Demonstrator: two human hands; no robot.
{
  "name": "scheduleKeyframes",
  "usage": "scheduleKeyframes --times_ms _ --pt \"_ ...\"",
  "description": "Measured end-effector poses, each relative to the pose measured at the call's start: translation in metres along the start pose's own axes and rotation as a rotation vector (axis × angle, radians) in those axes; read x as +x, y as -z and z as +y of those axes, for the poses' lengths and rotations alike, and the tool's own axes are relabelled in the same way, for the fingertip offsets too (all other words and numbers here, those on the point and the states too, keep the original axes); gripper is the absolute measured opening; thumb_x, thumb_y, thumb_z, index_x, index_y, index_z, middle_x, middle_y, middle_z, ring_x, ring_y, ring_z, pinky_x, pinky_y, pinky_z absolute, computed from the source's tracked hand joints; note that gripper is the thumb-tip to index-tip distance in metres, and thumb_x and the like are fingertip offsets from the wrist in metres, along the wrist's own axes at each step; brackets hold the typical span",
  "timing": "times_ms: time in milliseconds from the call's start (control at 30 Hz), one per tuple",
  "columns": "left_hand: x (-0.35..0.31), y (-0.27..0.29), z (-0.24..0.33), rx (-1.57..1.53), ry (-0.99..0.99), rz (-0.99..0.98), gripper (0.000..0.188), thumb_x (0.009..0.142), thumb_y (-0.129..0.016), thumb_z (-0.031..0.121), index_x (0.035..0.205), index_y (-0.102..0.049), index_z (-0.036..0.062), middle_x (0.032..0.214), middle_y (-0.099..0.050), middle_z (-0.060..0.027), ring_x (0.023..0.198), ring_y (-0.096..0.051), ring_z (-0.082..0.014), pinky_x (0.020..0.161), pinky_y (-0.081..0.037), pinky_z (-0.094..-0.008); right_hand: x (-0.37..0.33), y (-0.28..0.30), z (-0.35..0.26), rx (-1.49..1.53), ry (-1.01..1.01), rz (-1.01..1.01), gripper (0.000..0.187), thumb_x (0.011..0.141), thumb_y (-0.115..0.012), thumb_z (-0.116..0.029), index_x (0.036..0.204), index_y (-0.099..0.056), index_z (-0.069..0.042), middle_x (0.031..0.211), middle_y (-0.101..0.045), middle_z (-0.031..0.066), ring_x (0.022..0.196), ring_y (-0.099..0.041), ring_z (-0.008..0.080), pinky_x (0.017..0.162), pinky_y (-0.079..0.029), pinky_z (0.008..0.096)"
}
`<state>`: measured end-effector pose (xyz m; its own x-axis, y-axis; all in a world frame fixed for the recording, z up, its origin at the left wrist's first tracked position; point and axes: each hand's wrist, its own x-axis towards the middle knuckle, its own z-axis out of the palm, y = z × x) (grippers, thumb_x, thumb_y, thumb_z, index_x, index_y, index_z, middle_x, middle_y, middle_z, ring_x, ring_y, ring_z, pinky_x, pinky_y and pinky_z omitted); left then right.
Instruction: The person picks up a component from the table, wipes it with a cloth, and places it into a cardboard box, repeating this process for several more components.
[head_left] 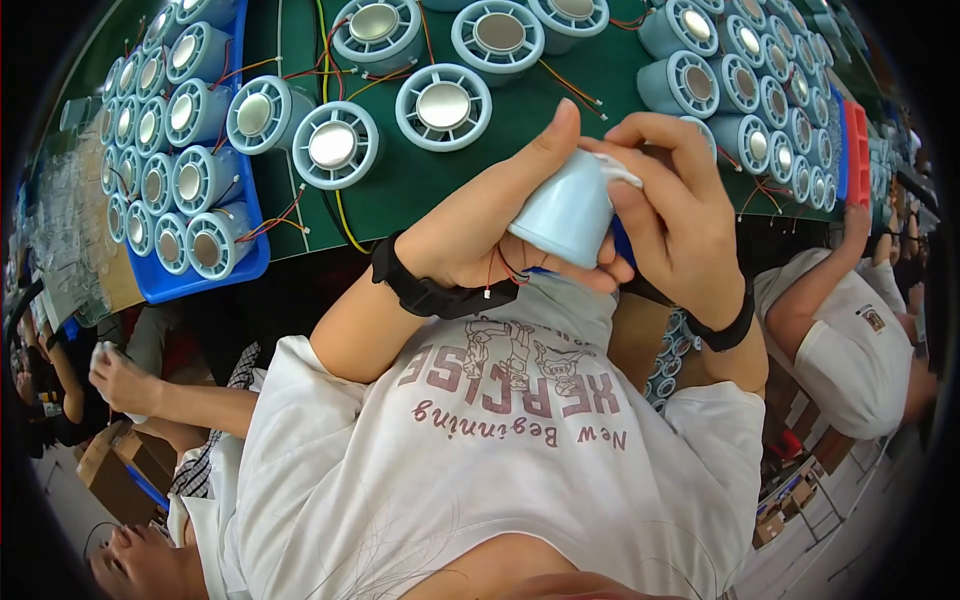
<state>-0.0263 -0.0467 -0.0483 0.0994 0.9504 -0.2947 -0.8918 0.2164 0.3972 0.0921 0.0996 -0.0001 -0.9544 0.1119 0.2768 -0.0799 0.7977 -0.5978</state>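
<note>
Both my hands hold one pale blue, cup-shaped fan housing [565, 215] close to my chest, above my white printed shirt. My left hand [480, 220] wraps it from the left, thumb stretched up along its side, a black band on the wrist. My right hand [680, 220] curls over its open end from the right, fingers on the rim, and also wears a black wristband. Thin red and black wires [500, 272] hang from the housing by my left wrist. The housing's inside is hidden.
A green mat [430, 185] carries several pale blue round units with silver centres [443, 105] and coloured wires. A blue tray [215, 280] full of them stands at the left; more rows and a red tray [857, 150] at the right. Other people [850, 340] [125, 380] sit beside me; a cardboard box [120, 465] stands low left.
</note>
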Motion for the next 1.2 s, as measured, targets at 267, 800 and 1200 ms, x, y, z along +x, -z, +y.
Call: scheduleKeyframes --times_ms 267,800,1200 --pt "0.013 0.02 0.007 -0.035 0.109 0.15 0.07 0.091 -0.045 0.065 0.107 -0.06 -0.0018 0.084 -0.067 -0.0145 0.066 -0.068 -0.0212 0.057 -0.058 -0.0293 -0.014 -0.002 0.003 0.172 0.028 0.184 0.029 0.077 -0.067 0.008 0.106 -0.067 0.003 0.113 -0.057 0.0117 0.091 -0.06 0.0248 0.083 -0.051 0.0318" --pt "0.013 0.028 0.01 -0.094 0.178 0.165 0.061 0.099 -0.036 0.053 0.1 -0.061 -0.0023 0.084 -0.066 -0.0177 0.055 -0.064 -0.0278 0.049 -0.053 -0.0335 -0.006 -0.035 0.013 -0.054 0.067 0.097 0.027 0.074 -0.071 0.007 0.101 -0.069 0.002 0.1 -0.062 0.0085 0.088 -0.06 0.0279 0.074 -0.05 0.0344" --pt "0.015 0.028 0.015 -0.134 0.148 0.158 0.056 0.1 -0.037 0.05 0.098 -0.061 -0.0015 0.083 -0.066 -0.0181 0.054 -0.064 -0.0308 0.048 -0.052 -0.0361 -0.005 -0.037 0.012 -0.135 0.117 0.132 0.029 0.073 -0.07 0.008 0.101 -0.07 -0.001 0.102 -0.062 0.0075 0.091 -0.059 0.0261 0.077 -0.049 0.034"
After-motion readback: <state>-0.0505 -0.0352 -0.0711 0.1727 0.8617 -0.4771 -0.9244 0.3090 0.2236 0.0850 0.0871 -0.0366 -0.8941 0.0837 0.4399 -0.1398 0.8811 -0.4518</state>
